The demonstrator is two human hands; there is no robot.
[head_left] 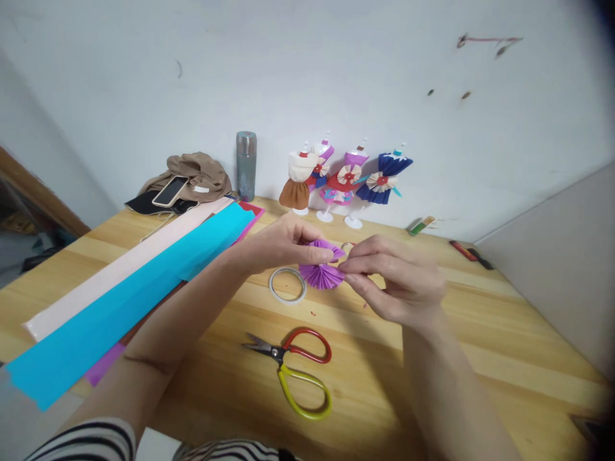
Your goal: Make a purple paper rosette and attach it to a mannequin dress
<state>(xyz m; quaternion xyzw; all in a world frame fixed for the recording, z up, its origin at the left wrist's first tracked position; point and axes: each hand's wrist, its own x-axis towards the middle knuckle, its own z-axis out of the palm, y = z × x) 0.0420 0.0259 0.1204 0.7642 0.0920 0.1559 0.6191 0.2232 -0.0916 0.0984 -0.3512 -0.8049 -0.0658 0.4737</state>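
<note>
A purple pleated paper fan (321,275), spread into a nearly round rosette, is held above the table between my two hands. My left hand (293,243) grips it from the left with the thumb across the folds. On the other side, my right hand (389,272) pinches the fan's right edge between thumb and fingers. Just below and left of the fan lies a roll of white tape (287,286). Scissors (283,358) with one red and one yellow handle rest nearer to me, blades parted and pointing left.
Strips of blue paper (139,301) and pink paper (120,269) lie at the left. Behind stand a thermos (246,166), several small dress forms (353,186) in paper dresses, and a brown cloth (202,169) with a phone (170,191). A red-and-black cutter (468,253) lies far right.
</note>
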